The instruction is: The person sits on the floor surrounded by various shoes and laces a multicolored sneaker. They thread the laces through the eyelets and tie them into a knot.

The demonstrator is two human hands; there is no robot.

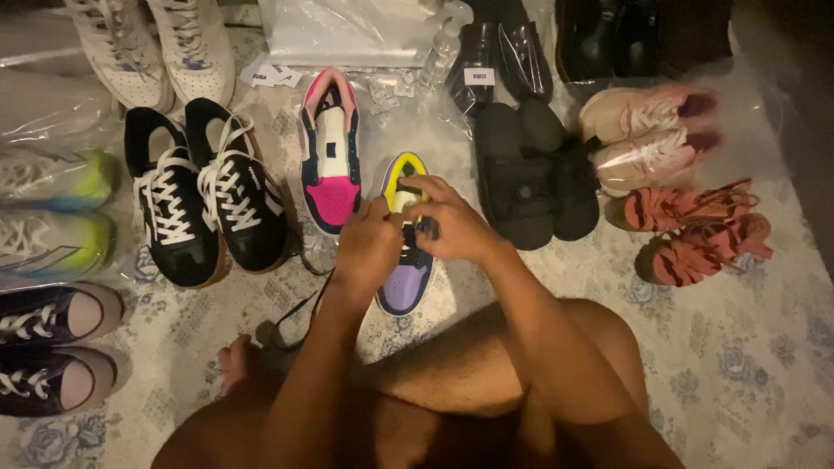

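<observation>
A sneaker with a purple toe and yellow heel [406, 282] lies on the patterned mat in front of me. Both my hands are over its lace area. My left hand [369, 243] pinches a dark shoelace [300, 317] that trails down to the left across the mat. My right hand [447, 221] grips the dark tongue or lace part of the same sneaker. Its partner, a pink, white and dark sneaker [331, 152], lies just left and behind, without laces.
Black sneakers with white laces [204, 200] sit left, neon ones in plastic [52, 208] and dark ones [52, 347] at the left edge. Black sandals [530, 174], pink sneakers [647, 135] and red sandals [695, 234] lie right. My bare knees fill the foreground.
</observation>
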